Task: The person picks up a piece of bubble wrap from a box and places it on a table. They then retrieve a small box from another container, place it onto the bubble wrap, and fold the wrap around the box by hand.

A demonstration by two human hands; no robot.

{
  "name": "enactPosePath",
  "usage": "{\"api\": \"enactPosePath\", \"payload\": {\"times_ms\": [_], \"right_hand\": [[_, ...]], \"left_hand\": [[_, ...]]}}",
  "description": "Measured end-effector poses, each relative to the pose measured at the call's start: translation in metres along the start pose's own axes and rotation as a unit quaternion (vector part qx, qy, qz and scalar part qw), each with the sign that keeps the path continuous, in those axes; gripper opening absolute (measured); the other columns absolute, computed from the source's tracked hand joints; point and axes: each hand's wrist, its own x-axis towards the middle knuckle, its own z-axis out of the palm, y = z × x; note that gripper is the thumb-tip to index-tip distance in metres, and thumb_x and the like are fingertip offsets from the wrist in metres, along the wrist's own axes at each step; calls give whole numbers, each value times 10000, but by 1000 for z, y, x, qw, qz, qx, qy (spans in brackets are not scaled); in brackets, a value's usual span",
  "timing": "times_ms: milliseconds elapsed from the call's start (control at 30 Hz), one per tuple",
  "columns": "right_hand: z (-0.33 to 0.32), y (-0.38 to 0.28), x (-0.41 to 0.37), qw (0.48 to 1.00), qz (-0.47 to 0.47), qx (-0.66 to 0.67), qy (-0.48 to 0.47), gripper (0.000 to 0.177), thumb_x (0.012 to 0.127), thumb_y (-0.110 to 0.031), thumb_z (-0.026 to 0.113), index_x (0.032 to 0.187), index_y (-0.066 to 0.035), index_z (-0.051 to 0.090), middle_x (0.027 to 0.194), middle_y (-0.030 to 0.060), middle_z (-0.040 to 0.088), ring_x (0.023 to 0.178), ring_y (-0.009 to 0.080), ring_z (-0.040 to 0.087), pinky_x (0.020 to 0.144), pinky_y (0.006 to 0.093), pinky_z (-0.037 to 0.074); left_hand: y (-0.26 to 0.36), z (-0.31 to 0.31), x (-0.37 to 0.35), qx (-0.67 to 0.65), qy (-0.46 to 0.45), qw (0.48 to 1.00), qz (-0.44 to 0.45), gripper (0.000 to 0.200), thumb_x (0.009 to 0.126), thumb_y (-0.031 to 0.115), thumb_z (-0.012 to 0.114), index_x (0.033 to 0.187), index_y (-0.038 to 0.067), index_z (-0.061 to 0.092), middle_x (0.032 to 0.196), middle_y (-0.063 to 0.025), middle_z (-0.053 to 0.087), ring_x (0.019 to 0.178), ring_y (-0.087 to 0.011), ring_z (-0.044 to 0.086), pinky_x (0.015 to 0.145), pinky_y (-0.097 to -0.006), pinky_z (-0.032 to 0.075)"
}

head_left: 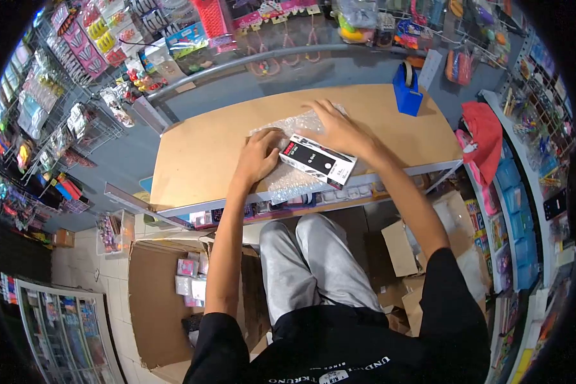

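Head view — on the bubble wrap (pixel 287 125) over the counter (pixel 198 150), the right hand (pixel 336 128) lies flat, released; the left hand (pixel 260 155) touches the box (pixel 319 162) — its grip I cannot tell.

Counts of things about the hands. Two hands: left hand (pixel 257 155) and right hand (pixel 336 128), both on the one table (pixel 198 153). One box (pixel 319 161), lying between the hands, its red end at the left fingertips. One sheet of bubble wrap (pixel 287 123), under both hands and the box. One tape dispenser (pixel 406 89), beyond the right hand and to its right. One red cloth (pixel 483 131), farther right of the right hand, off the table. One large open carton (pixel 157 301) on the floor, below the left hand; the cartons below the right hand overlap and cannot be counted, nor can the hanging packets beyond both hands
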Motion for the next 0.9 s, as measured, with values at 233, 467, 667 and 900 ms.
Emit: {"api": "enactPosePath", "payload": {"times_ms": [233, 467, 667, 900], "right_hand": [[-5, -7, -73, 996, -17, 11, -83, 1035, 682, -529, 846, 1477, -96, 344, 1396, 264, 464, 1286, 459, 482, 1074, 488, 395], [-6, 13, -46, 992, 6, 127, 7, 807, 730, -290, 840, 1403, -137, 422, 1265, 187, 585, 1163, 348, 593, 981, 431, 463], [13, 29, -48, 999, -44, -14, 22, 741, 729, -426, 816, 1358, -182, 509, 1280, 109, 564, 1224, 334, 535, 1032, 474, 407], [15, 34, -52, 999, -15, 18, 25, 826, 700, -456, 831, 1387, -167, 476, 1314, 138, 550, 1219, 364, 540, 1036, 486, 404]], "left_hand": [[0, 1, 0, -9, 7, 1000, -2, 315, 824, 179, 622, 1135, 143, 660, 1240, -51, 636, 1218, -298, 546, 1051, -476, 367], [-5, 3, 2, -60, 24, 997, -36, 350, 818, 152, 590, 1158, 84, 639, 1213, -119, 650, 1193, -319, 565, 1044, -466, 380], [3, -6, 3, -151, 26, 985, -76, 530, 779, 143, 587, 1303, 77, 544, 1267, -163, 628, 1235, -344, 548, 1094, -449, 354], [18, -12, 1, -74, -31, 996, -26, 733, 701, 241, 646, 1402, 112, 476, 1321, -186, 602, 1272, -359, 530, 1133, -461, 318]]}}
